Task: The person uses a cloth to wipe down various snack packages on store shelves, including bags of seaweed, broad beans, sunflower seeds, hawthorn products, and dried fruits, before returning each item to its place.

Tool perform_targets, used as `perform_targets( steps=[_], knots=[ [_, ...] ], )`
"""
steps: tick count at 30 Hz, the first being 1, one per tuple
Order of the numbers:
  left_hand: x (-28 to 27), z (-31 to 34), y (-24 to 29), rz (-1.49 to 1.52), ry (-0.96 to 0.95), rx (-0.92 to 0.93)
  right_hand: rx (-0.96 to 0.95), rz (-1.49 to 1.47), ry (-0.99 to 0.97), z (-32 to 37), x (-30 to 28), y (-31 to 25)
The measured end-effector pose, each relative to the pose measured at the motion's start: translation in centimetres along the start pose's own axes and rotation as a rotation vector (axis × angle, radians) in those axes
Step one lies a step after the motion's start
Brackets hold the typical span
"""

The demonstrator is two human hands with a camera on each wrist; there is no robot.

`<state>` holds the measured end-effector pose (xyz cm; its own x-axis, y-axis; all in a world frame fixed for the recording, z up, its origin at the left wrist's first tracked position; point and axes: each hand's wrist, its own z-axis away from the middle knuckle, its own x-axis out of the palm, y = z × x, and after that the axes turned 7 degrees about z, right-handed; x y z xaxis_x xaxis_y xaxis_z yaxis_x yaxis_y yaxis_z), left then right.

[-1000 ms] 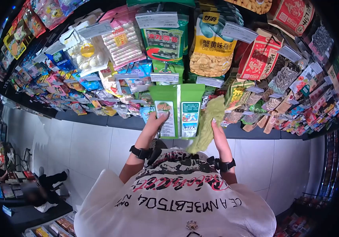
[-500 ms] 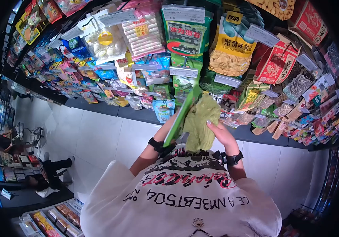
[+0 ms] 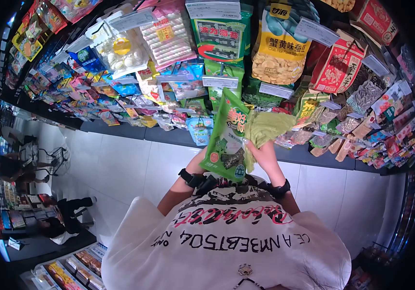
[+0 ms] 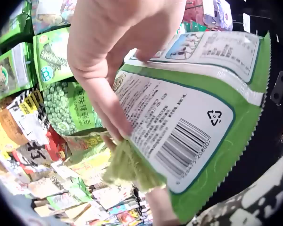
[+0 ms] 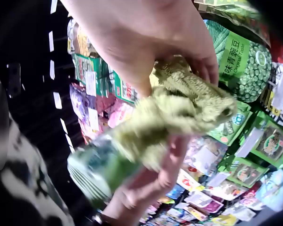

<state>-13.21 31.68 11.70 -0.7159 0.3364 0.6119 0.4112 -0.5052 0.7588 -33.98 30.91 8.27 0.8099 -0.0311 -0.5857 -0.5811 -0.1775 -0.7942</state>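
Observation:
A green snack bag (image 3: 224, 140) stands tilted in front of the chest, its printed front toward the head camera. My left hand (image 4: 108, 52) grips it from behind; in the head view that hand is mostly hidden by the bag. The left wrist view shows the bag's back, with a white panel and a barcode (image 4: 183, 147). My right hand (image 3: 263, 154) holds a crumpled yellow-green cloth (image 3: 269, 126) against the bag's right edge. In the right wrist view the cloth bunches under the right hand (image 5: 151, 37), close to the left hand's fingers (image 5: 167, 172).
Ahead hang rows of packaged snacks, among them a yellow bean bag (image 3: 282, 46), a dark green seaweed bag (image 3: 219, 38) and a red-and-white bag (image 3: 339, 63), with price tags (image 3: 317, 31) in front. Pale floor tiles (image 3: 125, 159) lie below. People and a shopping cart (image 3: 55, 159) are at left.
The bag has turned from its back side, through edge-on, to show its front. The cloth has moved from beside the bag to its right edge, its upper part now spread rightward.

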Motion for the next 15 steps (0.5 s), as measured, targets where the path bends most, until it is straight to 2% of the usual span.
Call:
perform_targets(
  steps=[1, 3, 4, 6, 7, 8, 9, 11, 12, 13, 15],
  knots=[
    [0.3, -0.5, 0.0, -0.003, -0.008, -0.006, 0.006, 0.001, 0.009, 0.0, 0.2, 0.4],
    [0.9, -2.0, -0.1, -0.009, -0.114, -0.035, 0.384, -0.726, -0.041, 0.0, 0.6, 0.8],
    [0.1, -3.7, -0.3, -0.057, -0.097, -0.217, 0.391, -0.726, -0.033, 0.1, 0.5, 1.2],
    [-0.6, -5.1, -1.2, -0.151, -0.088, -0.247, 0.613, -1.135, -0.13, -0.1, 0.1, 2.2],
    [-0.8, -5.6, -1.4, -0.243, -0.071, -0.268, 0.613, -1.131, -0.129, -0.3, 0.0, 2.5],
    [-1.1, -5.8, -1.5, -0.388, -0.108, -0.179, 0.588, -1.103, -0.117, -0.5, 0.2, 2.7],
    [-1.5, -5.9, -1.7, -0.382, -0.106, -0.183, 0.567, -1.076, -0.106, -0.6, 0.4, 3.0],
    [-3.1, -6.5, -2.6, -0.492, 0.024, -0.044, 0.556, -1.016, -0.064, -1.5, 1.7, 4.6],
    [-4.8, -7.2, -2.9, -0.477, 0.115, -0.134, 0.536, -0.957, -0.023, -2.2, 2.1, 5.3],
    [-5.4, -7.1, -2.6, -0.474, 0.119, -0.133, 0.537, -0.955, -0.029, -2.9, 2.4, 6.0],
    [-6.7, -6.6, -1.5, -0.05, 0.312, -0.08, 0.514, -0.645, 0.033, -4.5, 2.9, 6.5]
  ],
)
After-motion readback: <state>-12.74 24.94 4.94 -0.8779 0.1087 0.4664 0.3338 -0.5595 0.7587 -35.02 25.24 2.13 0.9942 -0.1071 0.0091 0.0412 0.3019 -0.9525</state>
